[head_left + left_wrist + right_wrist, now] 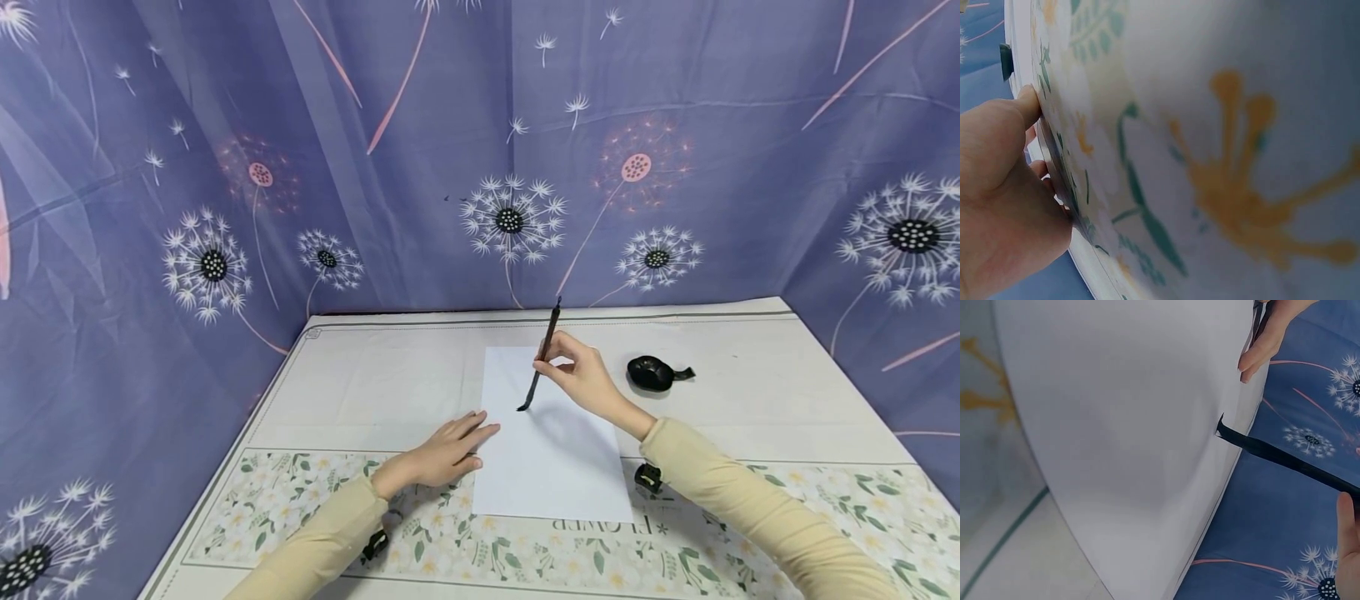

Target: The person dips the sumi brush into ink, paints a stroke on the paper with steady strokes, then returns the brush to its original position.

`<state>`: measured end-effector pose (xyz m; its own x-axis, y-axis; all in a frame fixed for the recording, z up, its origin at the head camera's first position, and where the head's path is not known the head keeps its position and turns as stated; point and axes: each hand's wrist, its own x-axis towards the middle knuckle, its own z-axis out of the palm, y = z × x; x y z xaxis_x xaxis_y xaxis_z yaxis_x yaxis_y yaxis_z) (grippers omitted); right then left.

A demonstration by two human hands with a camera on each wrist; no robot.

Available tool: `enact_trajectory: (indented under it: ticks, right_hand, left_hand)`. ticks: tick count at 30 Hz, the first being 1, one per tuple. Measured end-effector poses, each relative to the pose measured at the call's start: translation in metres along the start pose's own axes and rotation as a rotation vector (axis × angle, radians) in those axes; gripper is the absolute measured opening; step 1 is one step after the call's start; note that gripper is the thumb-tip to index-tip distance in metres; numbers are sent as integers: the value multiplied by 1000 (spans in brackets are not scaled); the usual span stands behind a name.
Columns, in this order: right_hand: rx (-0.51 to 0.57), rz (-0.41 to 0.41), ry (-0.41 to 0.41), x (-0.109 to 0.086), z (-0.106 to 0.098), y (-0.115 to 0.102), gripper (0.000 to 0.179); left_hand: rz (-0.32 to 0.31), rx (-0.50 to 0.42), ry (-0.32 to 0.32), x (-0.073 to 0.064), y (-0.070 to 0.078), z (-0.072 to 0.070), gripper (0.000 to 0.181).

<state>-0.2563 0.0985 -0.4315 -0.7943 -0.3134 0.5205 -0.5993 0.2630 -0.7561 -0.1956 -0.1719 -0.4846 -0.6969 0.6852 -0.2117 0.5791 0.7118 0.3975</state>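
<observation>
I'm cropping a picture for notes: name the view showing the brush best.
The head view: it shows the brush from tip to handle end. The right wrist view shows the tip closer, but cuts off the handle's end. The left wrist view shows no brush I can make out.

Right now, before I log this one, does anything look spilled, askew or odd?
One minor oddity: the printed lettering by the near edge of the white sheet does not read the right way round in the head view. No spill shows around the black dish; the brush, bent at its tip, seems normal.
</observation>
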Motion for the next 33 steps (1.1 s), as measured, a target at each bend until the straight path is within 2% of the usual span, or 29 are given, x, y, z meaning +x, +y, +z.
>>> enact_trajectory:
  ticks: [3,11,25,27,33]
  right_hand:
    - [13,-3,-7,0,1,6,13]
    - [-7,-51,-24,1,1,3,12]
    - [-52,7,-34,0,-4,5,13]
    - [-55,24,-38,0,-6,-5,13]
    - [-50,16,-37,0,-10,1,11]
  left_hand:
    - [4,-1,4,0,-1,0,58]
    - [-1,-10,10,1,0,-2,57]
    - [19,-11,12,-1,1,0,58]
    - [19,-6,15,-1,1,0,58]
    - [18,0,18,-1,0,0,57]
